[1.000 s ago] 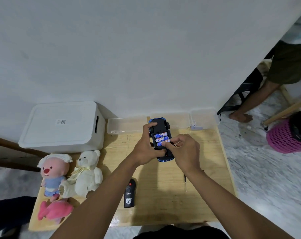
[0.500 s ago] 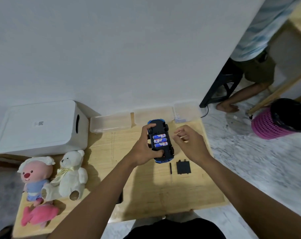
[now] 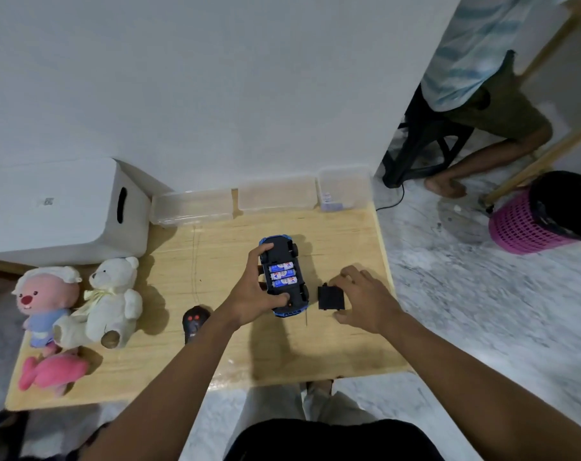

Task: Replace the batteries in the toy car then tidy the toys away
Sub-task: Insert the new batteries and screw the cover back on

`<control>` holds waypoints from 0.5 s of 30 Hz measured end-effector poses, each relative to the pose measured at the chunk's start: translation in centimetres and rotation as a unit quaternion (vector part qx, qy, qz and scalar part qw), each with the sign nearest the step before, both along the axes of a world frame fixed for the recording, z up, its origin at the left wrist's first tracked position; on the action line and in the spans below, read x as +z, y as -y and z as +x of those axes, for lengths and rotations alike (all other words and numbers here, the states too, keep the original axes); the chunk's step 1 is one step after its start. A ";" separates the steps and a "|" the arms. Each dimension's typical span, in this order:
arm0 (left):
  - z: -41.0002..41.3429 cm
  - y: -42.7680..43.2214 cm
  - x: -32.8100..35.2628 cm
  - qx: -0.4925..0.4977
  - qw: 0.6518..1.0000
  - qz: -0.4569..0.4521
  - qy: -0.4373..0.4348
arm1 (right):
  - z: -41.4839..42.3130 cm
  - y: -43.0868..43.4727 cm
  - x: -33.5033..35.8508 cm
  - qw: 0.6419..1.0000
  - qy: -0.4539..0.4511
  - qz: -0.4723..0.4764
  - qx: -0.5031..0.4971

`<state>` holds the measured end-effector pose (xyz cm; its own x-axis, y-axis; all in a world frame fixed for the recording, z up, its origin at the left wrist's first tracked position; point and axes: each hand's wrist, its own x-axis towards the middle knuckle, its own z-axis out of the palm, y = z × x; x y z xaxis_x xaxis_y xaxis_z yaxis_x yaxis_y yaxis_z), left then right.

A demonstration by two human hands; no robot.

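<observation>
A blue toy car (image 3: 287, 254) lies upside down on the wooden table (image 3: 349, 344), its black underside up. Three blue-and-white batteries (image 3: 283, 274) fill the uncovered compartment. My left hand (image 3: 253, 291) grips the car from its left side. The black battery cover (image 3: 330, 297) lies flat on the table just right of the car. My right hand (image 3: 365, 299) hovers over the cover's right edge, fingers spread and curled around it. A thin dark screwdriver (image 3: 305, 317) pokes out beside the car's near end.
A black remote control (image 3: 195, 322) lies left of my left forearm. Three soft toys, pink-faced (image 3: 46, 301), white bear (image 3: 111, 301) and pink (image 3: 49, 374), sit at the table's left. A white lidded bin (image 3: 59, 207) and clear containers (image 3: 192, 207) line the wall. A person sits at far right by a pink basket (image 3: 521, 227).
My right hand left the batteries in the car and moved right and down to the black cover on the table. The left hand kept hold of the car.
</observation>
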<state>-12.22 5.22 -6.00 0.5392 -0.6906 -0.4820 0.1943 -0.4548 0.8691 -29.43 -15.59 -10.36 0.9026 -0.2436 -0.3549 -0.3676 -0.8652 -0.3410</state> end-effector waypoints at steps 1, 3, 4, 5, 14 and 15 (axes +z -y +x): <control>-0.2 0.0 -0.1 0.002 1.000 -0.001 -0.001 | 0.0 0.1 -0.1 1.000 0.010 -0.004 0.002; -0.6 -0.2 -0.2 0.006 1.000 -0.001 0.003 | 0.1 0.1 -0.3 0.999 0.035 -0.008 0.003; -0.8 -0.3 -0.2 0.008 1.000 0.000 0.006 | 0.1 0.1 -0.3 0.999 0.044 -0.006 0.007; -0.9 -0.4 -0.2 0.010 1.000 0.002 0.008 | 0.2 0.0 -0.4 0.999 0.052 0.000 0.009; -1.4 -0.5 0.6 -0.023 0.999 -0.016 0.025 | 2.9 0.8 4.9 0.965 0.178 0.153 -0.117; -1.5 -0.2 0.9 -0.029 0.999 -0.017 0.024 | 3.4 0.7 5.8 0.967 0.184 0.155 -0.082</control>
